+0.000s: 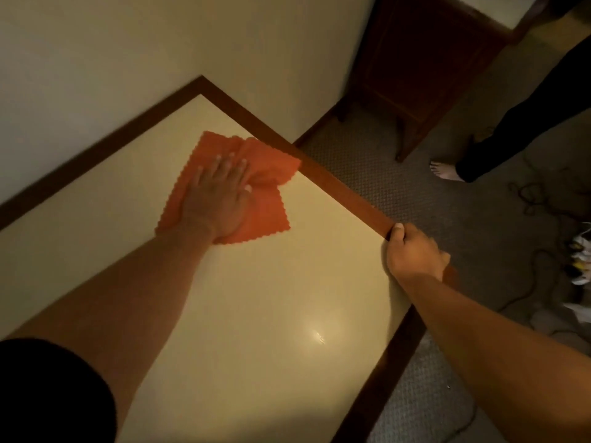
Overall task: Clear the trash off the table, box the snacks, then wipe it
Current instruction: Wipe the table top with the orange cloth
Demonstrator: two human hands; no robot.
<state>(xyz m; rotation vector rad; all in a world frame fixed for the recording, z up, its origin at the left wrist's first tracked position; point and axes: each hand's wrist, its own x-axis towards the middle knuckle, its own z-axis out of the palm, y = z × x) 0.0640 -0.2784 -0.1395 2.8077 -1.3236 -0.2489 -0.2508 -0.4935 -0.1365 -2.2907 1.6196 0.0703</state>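
The orange cloth (271, 161) lies on the counter (256, 314) toward 12 o'clock, and its corner reaches the wooden rim at 2 o'clock. The left hand (220, 193) presses it flat with straight, spread fingers. The right hand (414, 251) is curled around the rim at 3 o'clock. Nothing pinches the cloth, so I think a push toward 2 o'clock may bunch it more or slide it off the counter. It is nearly square, with no clear long axis, and 1 corner points to 11 o'clock
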